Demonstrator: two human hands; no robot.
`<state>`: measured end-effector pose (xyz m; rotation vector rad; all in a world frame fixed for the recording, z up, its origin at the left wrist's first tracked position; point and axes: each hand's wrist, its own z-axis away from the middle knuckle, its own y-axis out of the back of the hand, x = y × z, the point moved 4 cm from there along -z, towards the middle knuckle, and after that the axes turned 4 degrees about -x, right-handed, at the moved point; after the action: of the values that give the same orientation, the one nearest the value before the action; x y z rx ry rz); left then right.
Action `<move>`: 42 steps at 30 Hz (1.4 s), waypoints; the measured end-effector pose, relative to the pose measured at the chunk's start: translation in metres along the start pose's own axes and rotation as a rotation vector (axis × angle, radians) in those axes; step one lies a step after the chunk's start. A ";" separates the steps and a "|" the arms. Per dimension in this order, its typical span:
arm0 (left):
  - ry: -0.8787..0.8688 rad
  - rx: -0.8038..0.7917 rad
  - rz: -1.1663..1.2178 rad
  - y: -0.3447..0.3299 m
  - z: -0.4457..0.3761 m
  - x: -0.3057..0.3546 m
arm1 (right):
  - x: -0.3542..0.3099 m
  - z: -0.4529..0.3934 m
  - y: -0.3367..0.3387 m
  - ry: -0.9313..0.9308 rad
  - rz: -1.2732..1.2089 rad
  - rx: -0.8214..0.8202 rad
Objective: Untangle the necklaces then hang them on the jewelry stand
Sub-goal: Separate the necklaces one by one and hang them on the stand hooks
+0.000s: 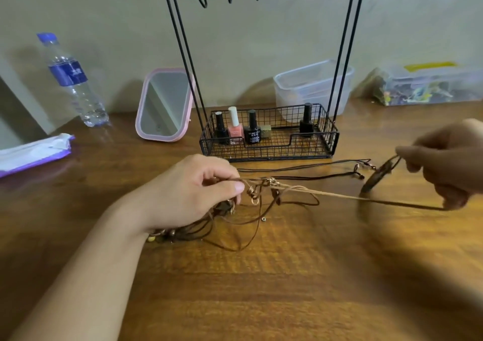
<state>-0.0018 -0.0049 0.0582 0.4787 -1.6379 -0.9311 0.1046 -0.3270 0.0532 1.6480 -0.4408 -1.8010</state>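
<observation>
Both hands' fingers (236, 187) pinch the tangled necklaces (261, 199).

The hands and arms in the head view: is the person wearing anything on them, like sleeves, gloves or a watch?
No. The left hand and its forearm are bare, with no sleeve, glove or watch visible. The right hand is blurred; nothing worn shows on it.
</observation>
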 end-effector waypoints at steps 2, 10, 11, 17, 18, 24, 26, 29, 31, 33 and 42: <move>-0.038 0.065 0.055 0.003 -0.001 0.001 | -0.007 0.007 -0.012 -0.046 0.185 -0.072; -0.180 0.249 0.215 0.004 -0.004 0.010 | -0.041 0.033 -0.066 0.057 0.641 -0.362; -0.191 0.261 0.226 0.003 -0.005 0.011 | -0.042 0.033 -0.069 0.095 0.641 -0.335; -0.225 0.287 0.255 -0.010 -0.010 0.017 | -0.062 0.041 -0.064 0.527 0.445 0.307; -0.227 0.291 0.258 -0.012 -0.010 0.017 | -0.066 0.044 -0.065 0.610 0.350 0.316; -0.255 0.312 0.385 -0.015 -0.009 0.019 | -0.069 0.047 -0.112 0.781 0.341 -0.067; -0.254 0.421 0.484 -0.009 -0.007 0.019 | -0.067 0.045 -0.112 0.774 0.239 -0.166; -0.127 0.691 0.826 0.004 -0.002 0.009 | -0.064 0.044 -0.104 0.691 0.019 -0.367; 0.019 0.821 1.010 0.008 0.000 -0.002 | -0.064 0.046 -0.099 0.736 -0.032 -0.371; 0.126 0.820 0.937 0.010 0.001 -0.009 | -0.067 0.048 -0.095 0.836 -0.031 -0.282; -0.032 0.183 0.333 -0.027 -0.015 0.009 | -0.075 0.047 -0.078 1.024 -1.022 -0.392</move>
<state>0.0060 -0.0324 0.0439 0.3009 -1.7744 -0.5475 0.0407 -0.2291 0.0670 2.3529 1.3003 -1.1497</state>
